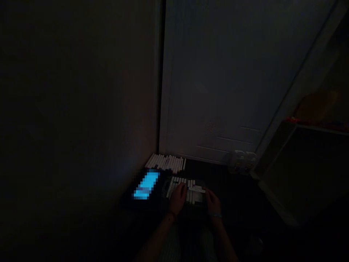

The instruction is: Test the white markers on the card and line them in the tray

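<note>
In the dim head view, a white marker (197, 190) lies crosswise between my two hands, above an open case (202, 182). My left hand (177, 198) has its fingers closed at the marker's left end, which looks darker. At the other end, my right hand (213, 203) pinches the marker between thumb and fingers. Beneath them, several white markers (173, 185) stand side by side in the case. A pale bare patch (199, 197) shows in its right part. Darkness hides the finer details of my fingers.
Several more white markers (165, 162) lie in a row at the back of the dark table (234, 196). A lit blue screen (146, 185), pixelated, is left of the case. Two clear holders (245, 162) stand at the back right, before a pale panel (212, 91).
</note>
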{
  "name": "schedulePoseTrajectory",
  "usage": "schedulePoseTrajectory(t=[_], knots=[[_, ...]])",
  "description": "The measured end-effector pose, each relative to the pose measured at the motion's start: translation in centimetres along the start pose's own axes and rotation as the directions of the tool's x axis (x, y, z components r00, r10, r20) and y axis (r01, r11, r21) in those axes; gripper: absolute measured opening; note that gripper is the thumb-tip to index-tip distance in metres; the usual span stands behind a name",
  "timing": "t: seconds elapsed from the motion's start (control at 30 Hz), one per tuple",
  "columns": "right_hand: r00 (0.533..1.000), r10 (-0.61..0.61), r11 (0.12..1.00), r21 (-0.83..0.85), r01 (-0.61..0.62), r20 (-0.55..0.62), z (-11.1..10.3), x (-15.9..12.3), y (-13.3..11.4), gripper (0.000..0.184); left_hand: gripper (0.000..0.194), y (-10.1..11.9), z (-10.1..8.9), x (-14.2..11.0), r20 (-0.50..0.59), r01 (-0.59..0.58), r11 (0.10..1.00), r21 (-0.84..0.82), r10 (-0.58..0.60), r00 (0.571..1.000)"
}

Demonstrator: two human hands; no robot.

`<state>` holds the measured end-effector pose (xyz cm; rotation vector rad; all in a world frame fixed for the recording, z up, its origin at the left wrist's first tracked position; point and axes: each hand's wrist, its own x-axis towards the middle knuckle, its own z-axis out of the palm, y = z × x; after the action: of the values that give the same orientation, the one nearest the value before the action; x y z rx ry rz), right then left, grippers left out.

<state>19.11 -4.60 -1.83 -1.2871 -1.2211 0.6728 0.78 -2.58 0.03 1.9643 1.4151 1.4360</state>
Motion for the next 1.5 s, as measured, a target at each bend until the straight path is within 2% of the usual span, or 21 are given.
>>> schedulePoseTrajectory(t=[0.37,0.57,1.07,1.3,1.5], knots=[[1.0,-0.016,0.999,0.041,0.016,0.001,0.35,0.08,0.36,0.042,0.023,0.12,-0.33,0.0,0.023,-0.007,1.0,0.006,0.007,1.0],[0.999,-0.04,0.999,0.032,0.04,0.001,0.39,-0.04,0.28,0.042,0.024,-0.05,-0.19,0.11,-0.003,0.004,1.0,0.022,-0.004,1.0],[0.999,-0.022,0.999,0.035,0.023,-0.027,0.7,0.16,0.72,0.041,0.024,0.01,-0.35,0.14,0.019,0.002,1.0,0.0,-0.002,1.0],[0.999,-0.032,0.998,0.05,0.032,-0.004,0.6,-0.06,0.06,0.041,0.024,-0.01,-0.37,0.16,0.021,0.007,1.0,0.018,-0.007,1.0],[0.999,-0.029,0.999,0.029,0.03,-0.034,0.63,-0.15,-0.25,0.042,0.025,0.12,-0.41,0.15,0.007,0.003,1.0,0.026,-0.003,1.0]])
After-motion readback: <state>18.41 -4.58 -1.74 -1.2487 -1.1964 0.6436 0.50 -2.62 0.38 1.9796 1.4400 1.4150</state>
